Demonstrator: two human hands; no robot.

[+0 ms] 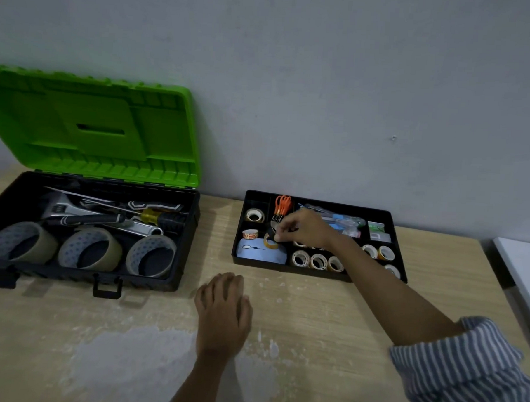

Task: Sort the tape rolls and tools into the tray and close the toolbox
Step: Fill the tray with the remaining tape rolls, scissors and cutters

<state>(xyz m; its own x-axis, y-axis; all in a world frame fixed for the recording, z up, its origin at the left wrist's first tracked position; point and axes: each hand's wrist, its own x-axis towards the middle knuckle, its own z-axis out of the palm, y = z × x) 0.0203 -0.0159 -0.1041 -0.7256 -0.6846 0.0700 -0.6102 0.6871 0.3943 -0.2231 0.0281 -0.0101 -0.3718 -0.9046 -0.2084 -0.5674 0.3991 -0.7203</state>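
On the wooden table we have the open toolbox at left, its green lid leaning back on the wall, and the black tray at right, well apart from the box. Three big tape rolls stand on edge along the toolbox front, with an adjustable wrench and a yellow-handled screwdriver piled behind them, so in our judgement most of the sorting is not yet done. The left hand rests palm-down on the table between box and tray, fingers relaxed, holding nothing. The right hand reaches into the tray's left-middle part, thumb and fingertips pressed onto a small dark item; we cannot tell what it is. It sits just above a small yellow roll, below the orange scissors, with a pale blue rounded thing in front. A row of small rolls fills the front compartment. The step looks like seating this piece. To do it well we would lower it straight into a free gap and make sure it lies below the tray rim. We would keep the wrist high, clear of the scissors, and release only once it is resting. The left hand could steady the tray edge, since the tray may slide.
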